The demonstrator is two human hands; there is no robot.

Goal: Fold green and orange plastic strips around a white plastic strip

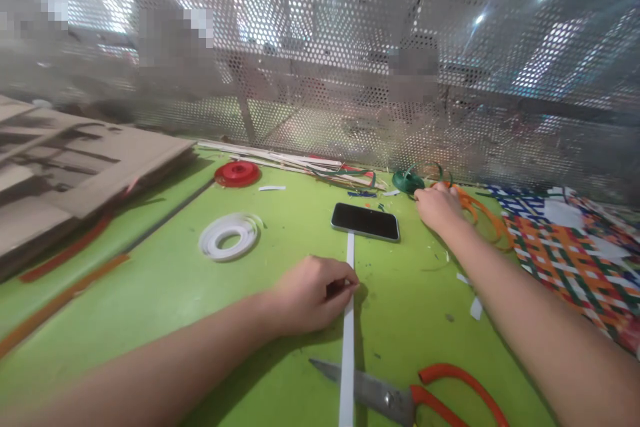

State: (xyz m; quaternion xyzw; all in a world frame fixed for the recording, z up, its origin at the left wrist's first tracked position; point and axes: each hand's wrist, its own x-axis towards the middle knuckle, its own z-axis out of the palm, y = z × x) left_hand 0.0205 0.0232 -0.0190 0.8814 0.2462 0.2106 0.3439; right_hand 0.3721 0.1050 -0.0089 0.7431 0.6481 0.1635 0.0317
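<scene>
White strip (349, 333) lies on the green desk (400, 313), and from my remote seat I see it pinched in the fingers (336, 271) of the left hand (305, 297), partway along. The right hand (441, 208) reaches forward between the green roll (406, 180) and the orange coil (470, 200); I can't tell whether it grasps anything. The strip's long axis runs nearly straight ahead of me, leaning slightly right at the far end, which meets the near edge of the phone (365, 221). Its near end leaves my view at the bottom after crossing over the scissors (385, 397), blades pointing left. Farther out, I see the white roll (210, 243) and red roll (237, 174) leftward, and a woven sheet (560, 253) at right
</scene>
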